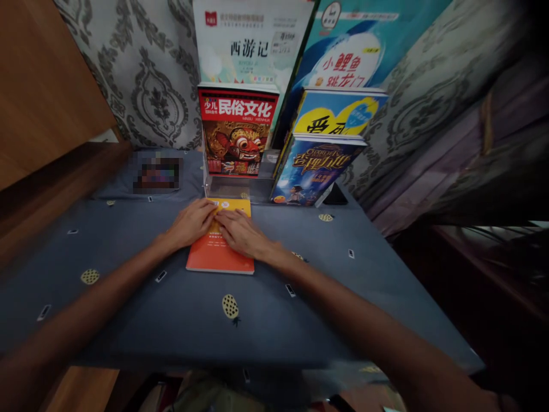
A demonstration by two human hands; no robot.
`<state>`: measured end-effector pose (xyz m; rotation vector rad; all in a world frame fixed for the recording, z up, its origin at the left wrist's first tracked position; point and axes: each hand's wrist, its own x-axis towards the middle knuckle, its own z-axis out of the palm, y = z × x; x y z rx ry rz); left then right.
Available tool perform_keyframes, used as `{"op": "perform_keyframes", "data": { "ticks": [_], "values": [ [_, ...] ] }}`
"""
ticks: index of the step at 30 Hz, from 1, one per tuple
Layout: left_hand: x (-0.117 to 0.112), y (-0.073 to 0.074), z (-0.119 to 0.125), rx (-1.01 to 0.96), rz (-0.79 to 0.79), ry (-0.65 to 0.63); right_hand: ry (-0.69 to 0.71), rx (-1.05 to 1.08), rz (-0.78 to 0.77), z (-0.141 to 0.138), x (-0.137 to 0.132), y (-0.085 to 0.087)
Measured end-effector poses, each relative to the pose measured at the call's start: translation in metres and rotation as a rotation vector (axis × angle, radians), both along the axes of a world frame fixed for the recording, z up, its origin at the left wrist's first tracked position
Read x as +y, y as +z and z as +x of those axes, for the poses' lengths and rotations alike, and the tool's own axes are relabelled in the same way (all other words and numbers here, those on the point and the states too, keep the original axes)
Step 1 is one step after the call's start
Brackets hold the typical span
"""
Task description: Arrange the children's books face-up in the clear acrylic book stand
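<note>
A closed paperback book (pixel 223 257) with an orange and yellow cover lies flat on the table. My left hand (pixel 195 219) rests on its upper left part, palm down with the fingers stretched out. From the other side my right hand (pixel 240 230) lies flat across the middle of the cover, its fingertips close to those of my left hand. Neither hand grips anything. Part of the cover is hidden beneath both hands.
Behind the book, a clear stand (pixel 235 189) holds upright books, among them a red one (pixel 238 131) and a dark blue one (pixel 315 171). A blurred-out item (pixel 156 173) lies at the back left. A patterned cloth (pixel 128 303) covers the table. Curtains (pixel 158 97) hang behind.
</note>
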<state>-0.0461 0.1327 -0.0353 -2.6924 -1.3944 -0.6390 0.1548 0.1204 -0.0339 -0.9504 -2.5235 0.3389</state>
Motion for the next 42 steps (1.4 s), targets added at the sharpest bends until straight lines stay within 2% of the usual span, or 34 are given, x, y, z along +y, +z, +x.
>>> {"op": "perform_keyframes", "data": {
  "ticks": [4, 8, 21, 26, 28, 30, 33, 36, 38, 42],
  "values": [
    [-0.002, -0.005, 0.007, -0.022, 0.043, 0.056, -0.149, 0.007, -0.026, 0.005, 0.020, -0.011],
    [-0.004, -0.010, 0.006, -0.070, 0.051, 0.068, -0.321, 0.030, -0.062, 0.025, 0.023, -0.017],
    [-0.004, -0.012, 0.008, -0.020, 0.060, 0.101, -0.293, 0.282, -0.161, 0.047, 0.034, -0.034],
    [-0.003, -0.012, 0.008, 0.012, 0.084, 0.087, -0.476, 0.328, -0.180, 0.045, 0.037, -0.031],
    [-0.002, -0.013, 0.008, 0.014, 0.097, 0.090, -0.510, 0.347, -0.223, 0.044, 0.039, -0.031],
    [-0.001, -0.013, 0.008, 0.022, 0.103, 0.085, -0.488, 0.438, -0.292, 0.043, 0.042, -0.033],
    [0.000, -0.012, 0.009, 0.044, 0.103, 0.066, -0.432, 0.717, -0.434, 0.039, 0.045, -0.035],
    [0.001, -0.010, 0.009, 0.054, 0.106, 0.050, -0.319, 0.931, -0.527, 0.031, 0.041, -0.033],
    [0.000, -0.008, 0.010, 0.060, 0.107, 0.046, -0.240, 0.941, -0.476, 0.024, 0.033, -0.030],
    [0.000, -0.008, 0.009, 0.069, 0.102, 0.038, -0.241, 0.698, -0.168, 0.013, 0.011, -0.029]
  ]
}}
